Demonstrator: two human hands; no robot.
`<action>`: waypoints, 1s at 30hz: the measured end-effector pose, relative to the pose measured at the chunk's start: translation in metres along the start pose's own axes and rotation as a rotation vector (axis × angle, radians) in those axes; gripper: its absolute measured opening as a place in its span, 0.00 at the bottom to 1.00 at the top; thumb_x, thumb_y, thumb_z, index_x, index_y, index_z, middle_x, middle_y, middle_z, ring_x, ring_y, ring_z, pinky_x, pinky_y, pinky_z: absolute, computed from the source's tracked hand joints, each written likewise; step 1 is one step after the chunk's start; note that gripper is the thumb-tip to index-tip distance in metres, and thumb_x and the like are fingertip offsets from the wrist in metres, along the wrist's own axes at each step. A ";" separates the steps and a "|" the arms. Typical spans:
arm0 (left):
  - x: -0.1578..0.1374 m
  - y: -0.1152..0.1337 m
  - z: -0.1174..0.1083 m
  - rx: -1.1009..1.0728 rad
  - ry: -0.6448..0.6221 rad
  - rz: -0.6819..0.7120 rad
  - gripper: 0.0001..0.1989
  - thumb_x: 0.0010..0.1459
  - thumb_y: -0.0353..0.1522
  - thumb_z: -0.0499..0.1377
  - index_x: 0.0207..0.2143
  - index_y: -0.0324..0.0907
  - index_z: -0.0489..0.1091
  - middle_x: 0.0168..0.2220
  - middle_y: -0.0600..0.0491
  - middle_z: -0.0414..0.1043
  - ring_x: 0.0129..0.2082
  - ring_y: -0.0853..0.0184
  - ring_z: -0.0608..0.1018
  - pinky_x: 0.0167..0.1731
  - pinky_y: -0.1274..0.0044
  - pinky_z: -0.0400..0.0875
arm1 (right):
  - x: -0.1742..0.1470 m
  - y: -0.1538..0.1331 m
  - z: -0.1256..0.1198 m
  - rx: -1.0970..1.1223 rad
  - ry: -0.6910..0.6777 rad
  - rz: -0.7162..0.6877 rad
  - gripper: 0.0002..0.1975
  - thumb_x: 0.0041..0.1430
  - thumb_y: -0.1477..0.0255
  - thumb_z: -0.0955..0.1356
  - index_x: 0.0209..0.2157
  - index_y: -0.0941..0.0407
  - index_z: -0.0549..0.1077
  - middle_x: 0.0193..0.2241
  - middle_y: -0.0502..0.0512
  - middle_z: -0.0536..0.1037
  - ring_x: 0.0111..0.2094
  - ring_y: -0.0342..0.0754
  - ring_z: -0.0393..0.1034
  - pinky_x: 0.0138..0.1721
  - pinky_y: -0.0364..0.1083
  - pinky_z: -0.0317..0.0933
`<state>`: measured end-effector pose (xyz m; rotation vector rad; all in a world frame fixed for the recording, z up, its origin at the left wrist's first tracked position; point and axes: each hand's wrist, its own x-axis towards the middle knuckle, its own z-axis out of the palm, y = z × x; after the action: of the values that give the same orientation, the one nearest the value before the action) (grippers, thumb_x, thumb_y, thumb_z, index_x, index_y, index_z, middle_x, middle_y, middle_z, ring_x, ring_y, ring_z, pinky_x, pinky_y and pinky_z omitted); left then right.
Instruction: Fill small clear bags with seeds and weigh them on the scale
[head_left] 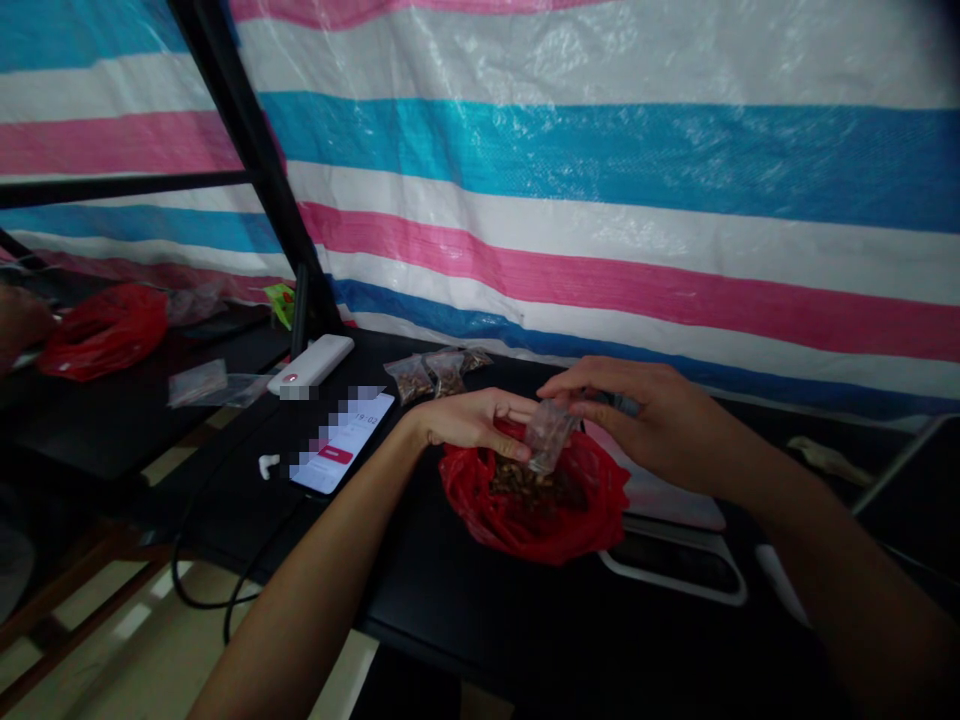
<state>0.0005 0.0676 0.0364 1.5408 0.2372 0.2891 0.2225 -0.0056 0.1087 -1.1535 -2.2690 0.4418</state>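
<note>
A small clear plastic bag (550, 436) is held above an opened red plastic bag (469, 510). My left hand (480, 420) pinches the small bag from the left, its thumb along the lower side. On the other side my right hand (637, 405) grips the small bag's upper edge between thumb and fingers. Something greyish (624, 403) shows by the right fingers, too unclear to name. Brown dried bits (521, 485) lie inside the red bag. Beyond my left hand are several small filled bags (412, 382) of similar brown bits.
A white-rimmed device with a dark display (675, 565), perhaps a scale, sits right of the red bag. To the left lie a lit phone (345, 445), a white power bank (315, 365), an earbud (266, 466) and a cable. Another red bag (105, 330) is on the neighbouring table.
</note>
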 end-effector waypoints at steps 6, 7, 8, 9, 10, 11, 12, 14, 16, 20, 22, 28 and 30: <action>-0.001 -0.001 -0.003 -0.026 0.022 -0.018 0.15 0.54 0.36 0.73 0.41 0.36 0.80 0.41 0.46 0.81 0.43 0.63 0.81 0.50 0.71 0.73 | 0.000 0.001 0.002 -0.014 0.034 0.026 0.12 0.63 0.72 0.71 0.47 0.48 0.81 0.38 0.51 0.83 0.37 0.48 0.77 0.37 0.44 0.69; -0.001 -0.002 -0.003 -0.037 0.012 -0.026 0.16 0.54 0.36 0.73 0.42 0.37 0.80 0.42 0.45 0.81 0.43 0.63 0.81 0.51 0.71 0.73 | 0.000 0.002 0.003 -0.017 0.036 0.012 0.13 0.63 0.73 0.70 0.48 0.48 0.80 0.39 0.51 0.83 0.38 0.48 0.78 0.38 0.45 0.70; -0.002 -0.003 -0.004 -0.047 0.006 -0.027 0.17 0.54 0.35 0.73 0.44 0.37 0.80 0.44 0.45 0.81 0.44 0.63 0.81 0.52 0.70 0.72 | 0.000 0.003 0.003 -0.019 0.035 -0.005 0.14 0.63 0.74 0.69 0.48 0.48 0.80 0.41 0.51 0.84 0.40 0.48 0.78 0.41 0.45 0.70; -0.002 -0.004 -0.004 -0.059 0.006 -0.020 0.18 0.53 0.35 0.73 0.46 0.38 0.79 0.45 0.46 0.81 0.46 0.63 0.80 0.54 0.70 0.72 | 0.000 0.004 0.004 -0.020 0.032 -0.024 0.14 0.64 0.75 0.69 0.49 0.48 0.80 0.43 0.51 0.84 0.43 0.49 0.78 0.44 0.46 0.70; -0.002 -0.005 -0.004 -0.066 0.003 -0.011 0.20 0.52 0.34 0.74 0.47 0.39 0.79 0.46 0.47 0.80 0.47 0.63 0.80 0.55 0.70 0.71 | 0.000 0.004 0.004 -0.021 0.028 -0.040 0.15 0.64 0.76 0.68 0.49 0.48 0.80 0.44 0.50 0.84 0.45 0.49 0.78 0.46 0.46 0.70; -0.001 -0.006 -0.004 -0.068 -0.004 -0.001 0.20 0.52 0.33 0.74 0.47 0.40 0.79 0.47 0.47 0.80 0.48 0.63 0.80 0.57 0.69 0.70 | 0.000 0.004 0.005 -0.023 0.024 -0.051 0.15 0.64 0.77 0.68 0.49 0.48 0.80 0.45 0.50 0.84 0.46 0.49 0.78 0.48 0.46 0.70; -0.001 -0.006 -0.004 -0.066 -0.020 0.008 0.19 0.51 0.33 0.74 0.46 0.40 0.79 0.47 0.48 0.81 0.49 0.62 0.80 0.58 0.69 0.69 | 0.000 0.004 0.005 -0.025 0.025 -0.054 0.16 0.64 0.77 0.68 0.49 0.48 0.80 0.46 0.50 0.84 0.47 0.49 0.79 0.49 0.46 0.70; -0.001 -0.007 -0.004 -0.066 -0.060 0.014 0.17 0.53 0.33 0.73 0.45 0.39 0.80 0.47 0.47 0.81 0.51 0.61 0.80 0.59 0.68 0.68 | 0.000 0.003 0.006 -0.033 0.028 -0.042 0.16 0.63 0.77 0.68 0.49 0.48 0.80 0.46 0.49 0.84 0.45 0.48 0.79 0.47 0.46 0.71; -0.002 -0.008 -0.004 -0.068 -0.073 0.003 0.16 0.56 0.34 0.72 0.45 0.39 0.80 0.48 0.46 0.81 0.52 0.60 0.80 0.59 0.68 0.69 | -0.001 0.002 0.007 -0.040 0.024 -0.023 0.17 0.62 0.78 0.68 0.49 0.48 0.80 0.44 0.49 0.85 0.43 0.48 0.80 0.45 0.45 0.72; -0.004 -0.009 -0.004 -0.078 -0.061 0.000 0.21 0.56 0.32 0.71 0.52 0.40 0.77 0.53 0.45 0.80 0.56 0.58 0.79 0.61 0.66 0.68 | 0.001 0.000 0.009 -0.033 0.001 -0.025 0.19 0.62 0.79 0.67 0.49 0.47 0.80 0.45 0.48 0.85 0.45 0.48 0.80 0.46 0.45 0.72; -0.005 -0.007 -0.004 -0.098 -0.062 0.015 0.27 0.56 0.29 0.70 0.58 0.43 0.74 0.59 0.46 0.76 0.62 0.58 0.75 0.64 0.67 0.65 | 0.003 -0.001 0.010 -0.030 -0.008 -0.056 0.17 0.63 0.78 0.66 0.47 0.48 0.81 0.47 0.48 0.85 0.47 0.48 0.79 0.49 0.46 0.71; -0.003 -0.004 -0.003 -0.045 -0.009 -0.015 0.23 0.59 0.29 0.68 0.57 0.41 0.74 0.53 0.46 0.81 0.54 0.63 0.80 0.59 0.70 0.70 | 0.002 -0.001 0.010 -0.042 -0.042 -0.058 0.13 0.67 0.73 0.67 0.48 0.47 0.80 0.49 0.49 0.83 0.49 0.49 0.78 0.53 0.48 0.69; 0.000 -0.006 -0.001 -0.058 0.074 -0.009 0.22 0.58 0.30 0.69 0.55 0.40 0.75 0.47 0.48 0.83 0.45 0.66 0.82 0.52 0.73 0.73 | -0.002 -0.001 0.008 -0.058 -0.086 -0.024 0.16 0.62 0.68 0.72 0.53 0.45 0.78 0.53 0.49 0.81 0.52 0.52 0.76 0.53 0.50 0.68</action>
<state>0.0002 0.0689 0.0303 1.4730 0.2918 0.3436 0.2181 -0.0077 0.1027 -1.1549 -2.3822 0.4261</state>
